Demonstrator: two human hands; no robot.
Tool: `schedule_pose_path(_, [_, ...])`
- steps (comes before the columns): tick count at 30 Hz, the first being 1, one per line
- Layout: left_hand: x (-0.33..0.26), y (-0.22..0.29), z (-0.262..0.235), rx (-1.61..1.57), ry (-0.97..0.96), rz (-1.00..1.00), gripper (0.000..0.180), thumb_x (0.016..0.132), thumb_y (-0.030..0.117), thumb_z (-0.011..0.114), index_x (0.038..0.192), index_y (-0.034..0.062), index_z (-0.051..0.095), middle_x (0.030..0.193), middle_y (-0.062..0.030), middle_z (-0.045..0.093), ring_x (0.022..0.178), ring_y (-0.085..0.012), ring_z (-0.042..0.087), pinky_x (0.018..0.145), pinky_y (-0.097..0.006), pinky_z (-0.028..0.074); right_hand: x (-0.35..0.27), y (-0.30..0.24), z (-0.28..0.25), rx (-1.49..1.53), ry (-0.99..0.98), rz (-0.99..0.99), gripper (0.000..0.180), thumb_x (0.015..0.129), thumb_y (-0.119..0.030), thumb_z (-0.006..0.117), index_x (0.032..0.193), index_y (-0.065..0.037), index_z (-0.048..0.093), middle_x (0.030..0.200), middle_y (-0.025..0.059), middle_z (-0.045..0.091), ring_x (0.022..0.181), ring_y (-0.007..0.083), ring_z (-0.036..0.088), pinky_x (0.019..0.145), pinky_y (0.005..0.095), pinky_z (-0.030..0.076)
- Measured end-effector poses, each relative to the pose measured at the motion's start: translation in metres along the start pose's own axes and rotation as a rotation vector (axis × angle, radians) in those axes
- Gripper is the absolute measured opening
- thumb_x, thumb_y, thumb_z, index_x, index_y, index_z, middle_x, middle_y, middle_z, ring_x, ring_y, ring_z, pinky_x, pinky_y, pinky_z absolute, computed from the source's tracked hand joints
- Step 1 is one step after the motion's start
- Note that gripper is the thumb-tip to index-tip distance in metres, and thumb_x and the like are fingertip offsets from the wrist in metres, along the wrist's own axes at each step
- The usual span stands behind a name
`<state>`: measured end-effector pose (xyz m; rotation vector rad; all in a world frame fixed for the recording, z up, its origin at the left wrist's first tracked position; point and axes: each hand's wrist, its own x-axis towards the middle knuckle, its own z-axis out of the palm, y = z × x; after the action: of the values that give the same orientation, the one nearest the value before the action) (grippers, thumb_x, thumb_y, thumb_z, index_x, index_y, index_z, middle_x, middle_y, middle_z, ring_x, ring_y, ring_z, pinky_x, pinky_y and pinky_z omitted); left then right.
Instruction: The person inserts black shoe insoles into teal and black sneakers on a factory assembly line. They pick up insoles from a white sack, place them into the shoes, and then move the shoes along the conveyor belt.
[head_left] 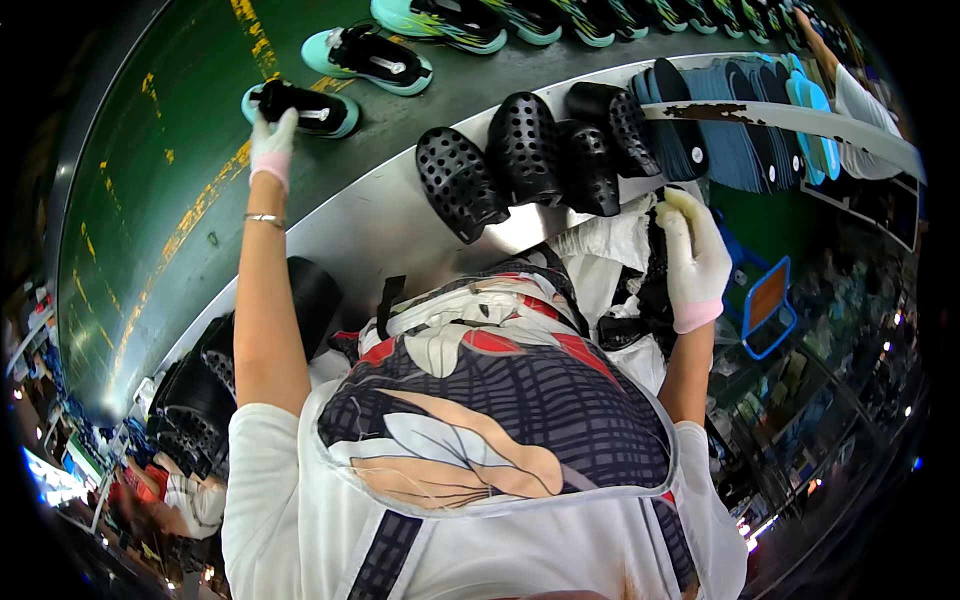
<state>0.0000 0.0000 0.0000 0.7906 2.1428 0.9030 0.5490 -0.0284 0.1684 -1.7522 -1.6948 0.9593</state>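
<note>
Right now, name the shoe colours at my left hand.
Shoe: black and pale aqua; head view.

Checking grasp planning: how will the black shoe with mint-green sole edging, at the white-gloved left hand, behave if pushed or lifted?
The shoe probably won't roll: it sits sole-down and low. Its black upper may flex; it looks fabric-like. The mint-green sole likely holds shape better, its rim curving smoothly.

Shoes [378, 64] on green belt [205, 255], perforated black forms [524, 148] on metal ledge [370, 208]
</note>
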Motion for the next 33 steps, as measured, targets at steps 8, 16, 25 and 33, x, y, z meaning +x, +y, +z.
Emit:
schedule_pose_path(8, [-0.072, 0.039, 0.086, -0.254, -0.182, -0.040, 0.076, 0.089, 0.035, 0.063, 0.150, 0.0065, 0.026, 0.134, -0.0177, 0.052, 0.118, -0.0232, 0.052, 0.092, -0.033, 0.046, 0.004, -0.015, -0.001, -0.051, -0.171, -0.183, 0.023, 0.091, -0.007, 0.060, 0.112, -0.001, 0.065, 0.098, 0.0111, 0.069, 0.089, 0.0165, 0.067, 0.082, 0.0269, 0.051])
schedule_pose_path(16, [-0.211, 0.006, 0.083, -0.057, -0.304, 0.218, 0.057, 0.094, 0.032, 0.056, 0.141, 0.0025, 0.043, 0.143, -0.0164, 0.048, 0.134, -0.0271, 0.044, 0.111, -0.034, 0.033, 0.020, -0.023, -0.001, 0.028, -0.209, -0.257, 0.022, 0.089, -0.004, 0.060, 0.110, 0.000, 0.065, 0.097, 0.0106, 0.069, 0.086, 0.0154, 0.067, 0.081, 0.0263, 0.051])
schedule_pose_path(25, [-0.381, -0.079, 0.051, -0.084, -0.253, -0.242, 0.038, 0.095, 0.023, 0.054, 0.125, 0.0004, 0.059, 0.125, -0.0152, 0.063, 0.117, -0.0250, 0.058, 0.101, -0.031, 0.042, -0.010, -0.075, 0.063, 0.082, -0.897, -0.589, 0.024, 0.084, -0.003, 0.062, 0.108, -0.002, 0.066, 0.096, 0.0109, 0.068, 0.084, 0.0190, 0.066, 0.079, 0.0286, 0.051])
schedule_pose_path(33, [-0.540, -0.237, 0.088, -0.008, 0.103, -0.571, 0.035, 0.095, 0.022, 0.054, 0.123, 0.0024, 0.061, 0.112, -0.0116, 0.067, 0.099, -0.0175, 0.061, 0.089, -0.029, 0.046, -0.031, 0.004, 0.193, -0.291, -1.224, -0.562, 0.027, 0.087, -0.025, 0.061, 0.106, -0.007, 0.065, 0.104, 0.0165, 0.067, 0.100, 0.0338, 0.063, 0.087, 0.0400, 0.049])
